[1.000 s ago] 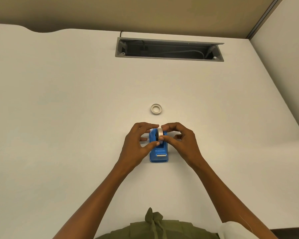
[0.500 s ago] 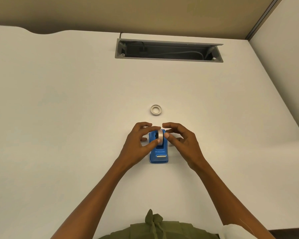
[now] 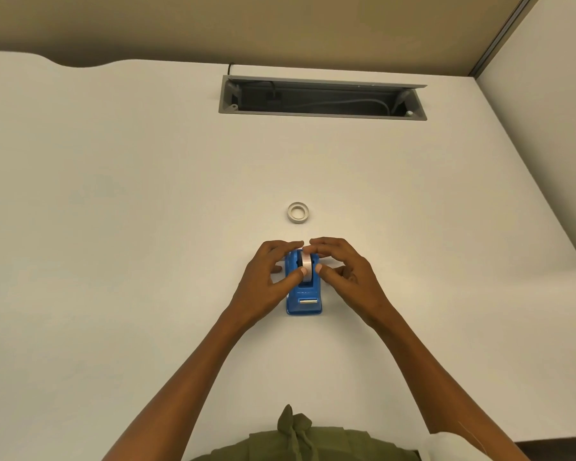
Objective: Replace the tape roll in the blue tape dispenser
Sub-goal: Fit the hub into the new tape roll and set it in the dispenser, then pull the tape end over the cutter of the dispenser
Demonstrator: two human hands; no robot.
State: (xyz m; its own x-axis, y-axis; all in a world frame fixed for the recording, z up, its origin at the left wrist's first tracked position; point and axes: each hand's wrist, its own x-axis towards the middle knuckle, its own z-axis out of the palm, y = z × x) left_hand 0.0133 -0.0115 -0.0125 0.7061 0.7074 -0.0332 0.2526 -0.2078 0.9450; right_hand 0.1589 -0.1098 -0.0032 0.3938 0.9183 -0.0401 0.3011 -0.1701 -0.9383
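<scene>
Blue tape dispenser [image 3: 304,296] lies lengthwise, cutter end toward the person.

**Both hands meet at mid-frame**

Two bare forearms reach forward from the lower edge and converge. The left hand [image 3: 269,280] is curled, thumb pointing inward and its fingers [image 3: 281,245] arched over the top. The right hand [image 3: 348,271] mirrors it, thumb tip turned inward, index finger stretched to almost touch the left hand's fingertips, remaining fingers loosely bent.
</scene>
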